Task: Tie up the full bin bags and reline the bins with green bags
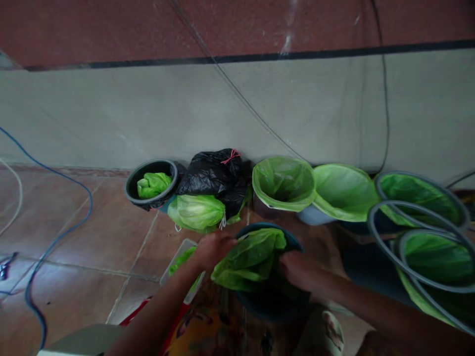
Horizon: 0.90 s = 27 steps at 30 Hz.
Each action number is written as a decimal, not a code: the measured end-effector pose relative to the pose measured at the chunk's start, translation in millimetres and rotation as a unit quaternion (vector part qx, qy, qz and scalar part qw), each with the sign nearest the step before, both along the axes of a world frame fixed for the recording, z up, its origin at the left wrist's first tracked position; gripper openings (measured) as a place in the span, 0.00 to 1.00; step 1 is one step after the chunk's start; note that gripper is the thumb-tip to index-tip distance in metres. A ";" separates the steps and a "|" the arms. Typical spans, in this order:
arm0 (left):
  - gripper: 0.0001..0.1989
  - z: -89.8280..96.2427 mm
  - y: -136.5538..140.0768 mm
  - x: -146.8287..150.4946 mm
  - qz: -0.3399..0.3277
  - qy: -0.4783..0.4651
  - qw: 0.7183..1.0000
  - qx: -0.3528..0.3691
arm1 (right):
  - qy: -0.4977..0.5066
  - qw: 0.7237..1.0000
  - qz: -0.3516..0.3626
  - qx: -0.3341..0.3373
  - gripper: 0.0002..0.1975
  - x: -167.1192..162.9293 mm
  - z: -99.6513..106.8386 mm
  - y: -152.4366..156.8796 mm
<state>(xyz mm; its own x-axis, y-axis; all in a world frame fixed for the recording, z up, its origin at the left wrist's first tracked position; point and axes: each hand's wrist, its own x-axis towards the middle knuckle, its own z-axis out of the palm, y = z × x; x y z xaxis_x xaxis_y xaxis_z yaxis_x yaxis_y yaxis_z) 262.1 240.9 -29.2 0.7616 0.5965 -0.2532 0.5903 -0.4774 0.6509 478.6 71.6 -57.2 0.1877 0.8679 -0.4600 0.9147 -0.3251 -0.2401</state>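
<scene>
In front of me on the floor stands a dark blue bin point(256, 316), with a green plastic bag point(248, 262) bunched over its mouth. My left hand point(215, 249) is closed on the bag's upper left edge. On the other side my right hand point(297, 269) is curled inside the bin's right rim, against the bag; its fingertips are partly hidden. A white tray point(166, 269) with folded green bags point(181, 259) lies under my left forearm. The bin's inside is mostly dark.
Lined bins point(284, 205) stand along the wall, and grey rings point(371, 232) lie on those at right. Behind sit a tied black bag point(208, 173), a tied green bag point(196, 212) and a dark bin point(129, 190). A blue hose point(90, 202) crosses the floor at left.
</scene>
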 end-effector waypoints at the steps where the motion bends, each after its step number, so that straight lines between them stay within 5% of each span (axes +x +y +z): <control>1: 0.15 -7.0 0.8 6.8 0.012 0.023 1.000 0.010 | -0.017 1.000 -0.001 0.019 0.11 11.0 8.2 7.3; 5: 0.12 -32.1 -4.4 23.6 0.032 0.086 0.995 0.044 | -0.018 0.986 0.049 0.155 0.15 32.4 20.3 47.5; 12: 0.10 -27.6 -5.7 24.1 0.020 0.094 0.993 0.073 | -0.010 0.988 0.142 0.063 0.07 21.8 -12.1 64.6; 16: 0.08 -20.6 -0.8 18.8 0.016 0.031 0.998 0.044 | 0.194 0.977 0.013 0.086 0.03 33.4 -9.8 51.3; 19: 0.07 -25.7 0.6 16.5 0.052 -0.038 0.998 -0.028 | 0.409 0.897 -0.145 0.079 0.08 44.5 -3.4 41.9; 24: 0.07 -35.1 -0.8 26.4 0.078 -0.068 0.991 -0.082 | 0.464 0.842 -0.264 0.082 0.20 56.4 8.4 35.9; 27: 0.08 -33.7 -0.4 36.9 0.072 -0.052 0.995 -0.048 | 0.456 0.855 -0.247 0.027 0.25 59.3 16.5 34.1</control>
<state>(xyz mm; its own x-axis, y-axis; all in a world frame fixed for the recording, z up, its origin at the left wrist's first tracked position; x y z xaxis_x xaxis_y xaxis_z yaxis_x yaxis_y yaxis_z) 298.9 240.5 -62.9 0.6951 0.6783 -0.2382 0.5752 -0.3258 0.7503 538.0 105.6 -40.7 0.1225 0.8112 -0.5718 0.0938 -0.5830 -0.8070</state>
